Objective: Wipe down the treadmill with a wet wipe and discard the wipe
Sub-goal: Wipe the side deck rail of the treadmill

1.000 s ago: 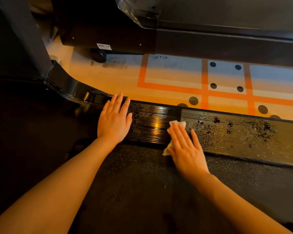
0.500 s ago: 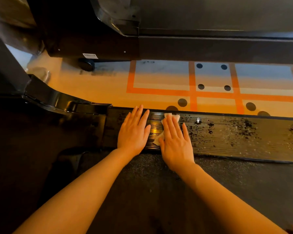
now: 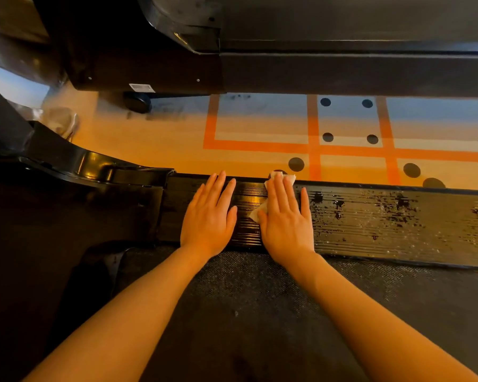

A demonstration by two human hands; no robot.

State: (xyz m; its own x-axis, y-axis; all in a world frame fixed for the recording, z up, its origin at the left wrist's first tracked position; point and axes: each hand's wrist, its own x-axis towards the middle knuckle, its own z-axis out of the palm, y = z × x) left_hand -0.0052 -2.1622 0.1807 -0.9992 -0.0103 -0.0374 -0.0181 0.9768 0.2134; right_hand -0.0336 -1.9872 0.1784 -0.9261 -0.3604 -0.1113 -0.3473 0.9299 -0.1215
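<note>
- The treadmill (image 3: 232, 312) fills the lower half of the frame; its dark textured belt runs under both forearms, and its left part sinks into shadow where little can be made out.
- A second dark machine (image 3: 315, 70) spans the top of the frame, cut off by the upper edge; a small white label on it is too small to read.
- The floor (image 3: 163, 139) shows as a band across the middle of the frame, tan with orange lines and black dots.
- The ribbed side rail (image 3: 384, 219) of the treadmill crosses the centre and runs out of the right edge; it is glossy and wet, with dark blotches right of the hands.
- The left hand (image 3: 209, 216) lies flat on the rail at centre frame, fingers straight and close together, holding nothing.
- The right hand (image 3: 286, 219) lies flat just right of it, apart by a narrow strip of rail, fingers straight and slightly spread, pressing down on the wipe.
- The wet wipe (image 3: 283, 177) is on the rail, mostly hidden under the right hand: a white corner shows beyond the fingertips at the rail's far edge, another beside the thumb, between the two hands.
- How the wipe is folded cannot be told.
</note>
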